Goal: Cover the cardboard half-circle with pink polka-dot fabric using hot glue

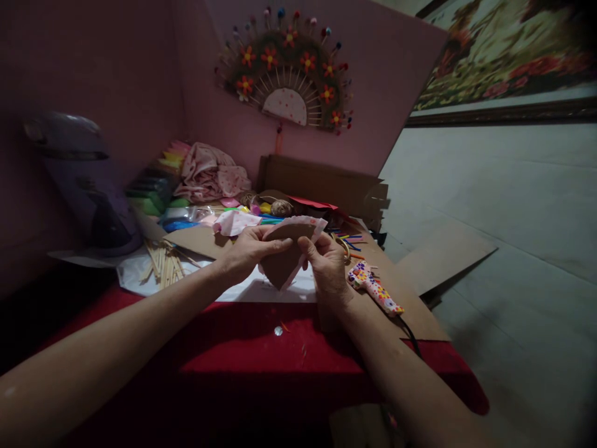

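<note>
Both hands hold up a brown cardboard piece (283, 261) with pink patterned fabric (301, 221) along its upper and right edges. My left hand (252, 252) grips its left side, thumb across the front. At the right edge my right hand (325, 261) pinches the piece, the thumb near the fabric border. Behind and below the piece lies a white sheet (242, 294). A flower-patterned glue gun (375, 292) rests on cardboard to the right of my right hand.
Wooden sticks (164, 264) lie at the left, near a purple container (88, 186). Crumpled pink fabric (209, 173) and twine balls (282, 208) sit at the back. A decorated fan (298, 68) hangs above. The red tablecloth (224, 342) covers the front edge.
</note>
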Available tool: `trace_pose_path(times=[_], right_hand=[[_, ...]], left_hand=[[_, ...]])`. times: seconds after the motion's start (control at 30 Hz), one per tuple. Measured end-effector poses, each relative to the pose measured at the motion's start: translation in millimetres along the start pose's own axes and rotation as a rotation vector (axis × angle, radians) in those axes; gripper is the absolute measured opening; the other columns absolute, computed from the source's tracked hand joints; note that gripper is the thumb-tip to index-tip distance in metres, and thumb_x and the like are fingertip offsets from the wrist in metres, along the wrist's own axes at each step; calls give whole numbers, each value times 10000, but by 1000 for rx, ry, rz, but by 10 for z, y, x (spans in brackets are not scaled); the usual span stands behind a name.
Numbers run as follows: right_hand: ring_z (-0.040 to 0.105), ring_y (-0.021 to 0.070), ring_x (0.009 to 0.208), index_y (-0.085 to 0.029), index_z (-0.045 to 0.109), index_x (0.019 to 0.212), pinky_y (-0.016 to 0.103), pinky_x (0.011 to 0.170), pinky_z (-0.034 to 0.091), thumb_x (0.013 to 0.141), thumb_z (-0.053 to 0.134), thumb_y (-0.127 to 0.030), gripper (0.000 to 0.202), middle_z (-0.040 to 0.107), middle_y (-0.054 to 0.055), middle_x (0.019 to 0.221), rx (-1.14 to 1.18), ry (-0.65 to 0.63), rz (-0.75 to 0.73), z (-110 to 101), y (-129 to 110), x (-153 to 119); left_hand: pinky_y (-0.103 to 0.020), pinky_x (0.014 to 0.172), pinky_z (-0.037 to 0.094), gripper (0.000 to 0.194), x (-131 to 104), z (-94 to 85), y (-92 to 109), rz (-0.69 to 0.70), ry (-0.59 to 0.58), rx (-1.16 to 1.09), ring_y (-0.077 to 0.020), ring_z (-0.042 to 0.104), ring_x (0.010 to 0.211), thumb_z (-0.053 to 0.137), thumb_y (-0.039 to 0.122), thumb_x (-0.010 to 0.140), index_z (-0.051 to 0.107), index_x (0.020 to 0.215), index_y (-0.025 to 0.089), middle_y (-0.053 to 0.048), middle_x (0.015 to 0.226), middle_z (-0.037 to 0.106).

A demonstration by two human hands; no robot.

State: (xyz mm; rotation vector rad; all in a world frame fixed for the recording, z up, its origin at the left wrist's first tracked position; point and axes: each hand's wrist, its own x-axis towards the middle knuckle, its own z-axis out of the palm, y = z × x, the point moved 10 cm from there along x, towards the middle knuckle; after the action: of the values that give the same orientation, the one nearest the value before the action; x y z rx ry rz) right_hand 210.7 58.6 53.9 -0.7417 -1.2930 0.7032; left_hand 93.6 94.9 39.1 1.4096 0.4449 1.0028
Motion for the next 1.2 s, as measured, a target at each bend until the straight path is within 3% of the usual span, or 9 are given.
trace_pose_path(times=[0.23,0.47,0.73,0.9,1.2], right_hand=[[413,93,440,-206,504,665,223,412,334,889,474,-550,411,472,-42,523,60,9,3,-28,36,-20],[391,71,431,-199,518,665,205,408,310,874,586,-402,299,464,-64,510,57,12,-23,-14,-12,-15],[365,67,396,-193,512,637,213,378,268,838,607,-482,365,456,-64,486,2,23,-9,-38,41,-10],[366,85,399,-201,496,617,227,376,271,867,454,-619,489,431,-49,480,24,61,13,-82,84,-19],[350,61,387,-183,504,573,215,373,242,852,582,-494,426,429,-58,481,-39,37,-15,-47,7,-20]], left_hand=[[-251,628,473,245,-10,14,13,-24,18,-50,-142,645,656,771,308,705,730,890,152,-49,806,735],[-249,658,486,264,-15,52,25,-17,9,-94,-150,660,692,782,296,691,729,896,138,-60,833,744],[-242,677,487,265,-6,16,-23,-40,34,-109,-135,655,694,793,286,678,732,891,140,-56,842,745],[-257,677,488,244,-12,37,-19,-50,31,-139,-147,655,690,791,283,675,728,858,134,-55,812,735],[-237,656,478,245,6,21,-46,-47,25,-147,-128,646,664,783,274,688,732,882,132,-51,804,733]])
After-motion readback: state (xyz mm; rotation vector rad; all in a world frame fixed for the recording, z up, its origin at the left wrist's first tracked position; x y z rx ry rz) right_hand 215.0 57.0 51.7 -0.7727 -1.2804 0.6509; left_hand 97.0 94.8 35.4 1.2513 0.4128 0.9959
